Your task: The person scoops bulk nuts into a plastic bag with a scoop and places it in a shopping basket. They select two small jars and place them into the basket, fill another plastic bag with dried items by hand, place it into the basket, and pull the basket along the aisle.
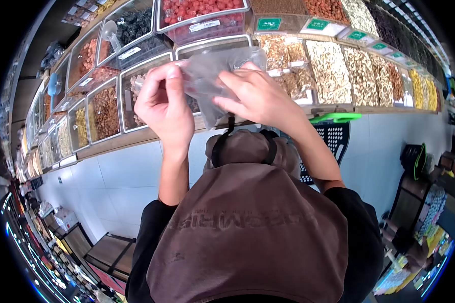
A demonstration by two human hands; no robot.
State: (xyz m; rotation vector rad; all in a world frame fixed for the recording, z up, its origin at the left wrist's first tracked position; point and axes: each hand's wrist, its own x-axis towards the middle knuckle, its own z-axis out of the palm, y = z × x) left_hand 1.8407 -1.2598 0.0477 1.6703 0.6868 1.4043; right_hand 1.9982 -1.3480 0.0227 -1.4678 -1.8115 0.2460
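Note:
A thin, translucent plastic bag (201,83) is stretched between my two hands, above the front edge of the bulk-food display. My left hand (166,103) is closed, with thumb and forefinger pinching the bag's left edge. Across the bag's right side, my right hand (265,96) has bent, slightly blurred fingers gripping the film. The bag looks flat, and nothing can be made out inside it. Directly behind it are a bin (212,42) with a pale rim and a bin of red dried fruit (202,9).
Clear bins of brown raisins (104,112) and dark dried fruit (132,25) line the left, one with a scoop (111,34). Sliced dried goods (330,70) fill the right. A shopping basket (328,139) with a green handle (336,117) stands below, right of my body.

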